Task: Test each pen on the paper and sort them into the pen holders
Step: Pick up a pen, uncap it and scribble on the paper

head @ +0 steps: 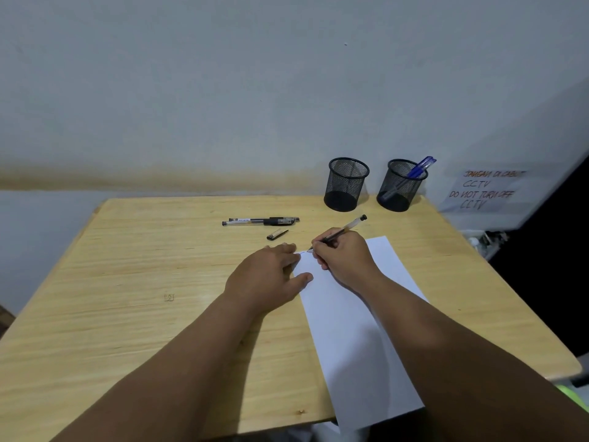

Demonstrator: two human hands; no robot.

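My right hand (345, 255) grips a clear black-ink pen (352, 225) with its tip on the top left corner of the white paper (357, 339). My left hand (271, 275) lies flat, fingers pressing on the paper's left edge. Two black capped pens (259, 222) lie side by side on the wooden table (127, 282) beyond the hands, with a loose pen cap (277, 234) just in front of them. Two black mesh pen holders stand at the back right: the left holder (346, 184) looks empty, the right holder (402, 185) has blue pens (419, 169) in it.
A wall runs right behind the table. A handwritten CCTV notice (487, 189) hangs to the right of the holders. The paper overhangs the table's near edge. Dark space and some clutter lie off the table's right side.
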